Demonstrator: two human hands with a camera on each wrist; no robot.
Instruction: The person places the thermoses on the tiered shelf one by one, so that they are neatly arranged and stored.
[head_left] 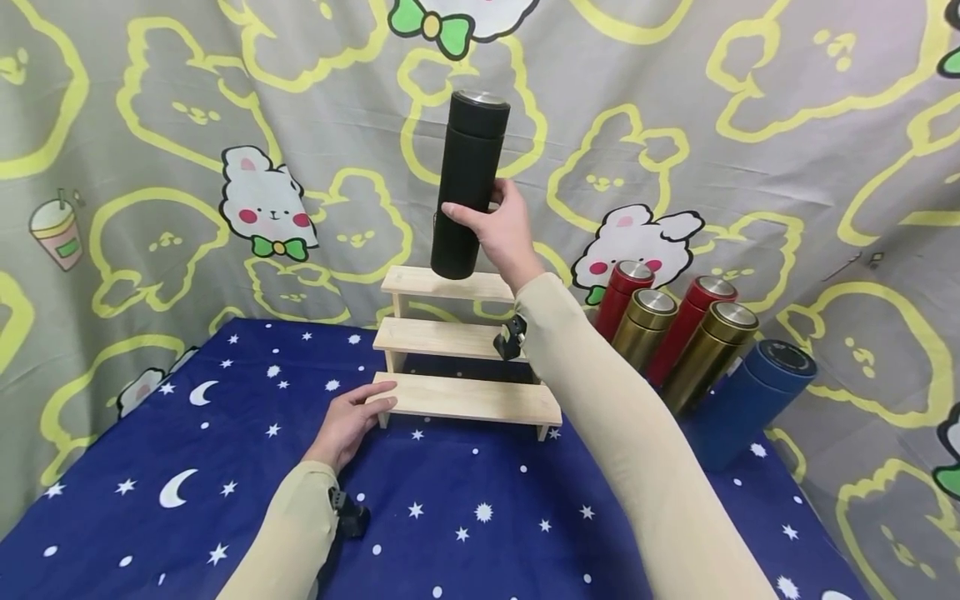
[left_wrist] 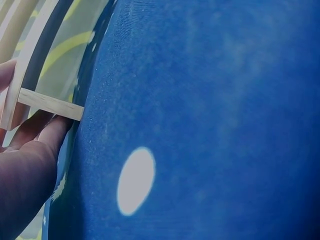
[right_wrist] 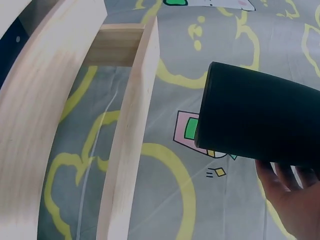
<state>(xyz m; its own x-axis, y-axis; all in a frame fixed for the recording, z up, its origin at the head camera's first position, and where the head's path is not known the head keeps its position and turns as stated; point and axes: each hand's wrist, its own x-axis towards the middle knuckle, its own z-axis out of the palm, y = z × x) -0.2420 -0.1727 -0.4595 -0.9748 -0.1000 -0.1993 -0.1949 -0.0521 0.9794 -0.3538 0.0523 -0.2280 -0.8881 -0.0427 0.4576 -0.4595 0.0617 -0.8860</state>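
Counts: one black flask [head_left: 468, 183], two red flasks [head_left: 621, 296], two gold flasks [head_left: 705, 354], one blue flask [head_left: 750, 404], one three-tier wooden stand [head_left: 438, 336]. Right hand [head_left: 498, 223] is raised, arm extended, grasping the black flask, slightly tilted, above the stand's top tier. Left hand [head_left: 348, 425] sits low, gripping the bottom tier's left end.

Black flask [head_left: 463, 175] matt, its lid top [head_left: 481, 97] shiny metal; stand [head_left: 472, 398] smooth bare wood; tablecloth [head_left: 435, 558] matt fabric

The right hand [right_wrist: 295, 205] holds a black cylinder [right_wrist: 257, 112] apart from a wooden shelf's [right_wrist: 129, 135] long edge, patterned cloth [right_wrist: 230, 205] behind.
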